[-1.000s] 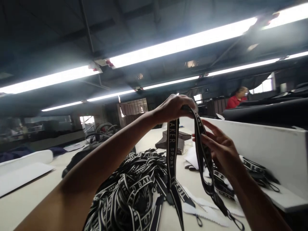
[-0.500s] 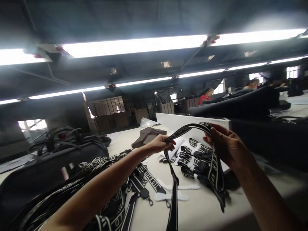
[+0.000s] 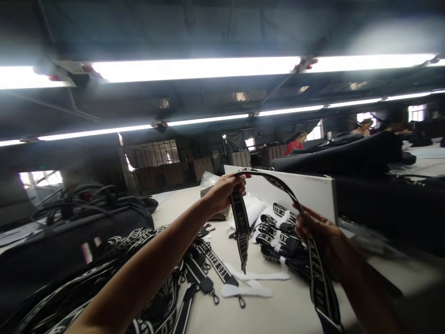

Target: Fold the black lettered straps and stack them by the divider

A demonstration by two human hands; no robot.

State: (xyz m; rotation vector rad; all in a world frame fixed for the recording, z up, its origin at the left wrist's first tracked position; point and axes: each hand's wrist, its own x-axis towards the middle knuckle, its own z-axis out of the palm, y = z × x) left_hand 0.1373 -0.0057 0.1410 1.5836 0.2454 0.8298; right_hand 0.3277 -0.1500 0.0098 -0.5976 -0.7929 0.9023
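Note:
A black webbing strap [image 3: 239,215] with white lettering stretches in an arch between my hands. My left hand [image 3: 225,189] grips it, and a length hangs below that hand over the table. Farther right, my right hand [image 3: 318,229] is closed on the same strap, whose other side drops toward the bottom of the view. Bundled straps [image 3: 278,236] bound with white bands lie between and beyond my hands. White strips with scalloped edges [image 3: 248,291] lie on the table under the hanging length.
A heap of loose straps [image 3: 139,260] with metal clips covers the table's left side. Behind it sits a black bag [image 3: 114,222]. A white panel [image 3: 278,185] stands at the back of the pale table [image 3: 212,317]. A person in red [image 3: 295,143] is in the background.
My left hand has risen and moved slightly left with the strap. My right hand has lowered a little. The strap's hanging lengths have shifted.

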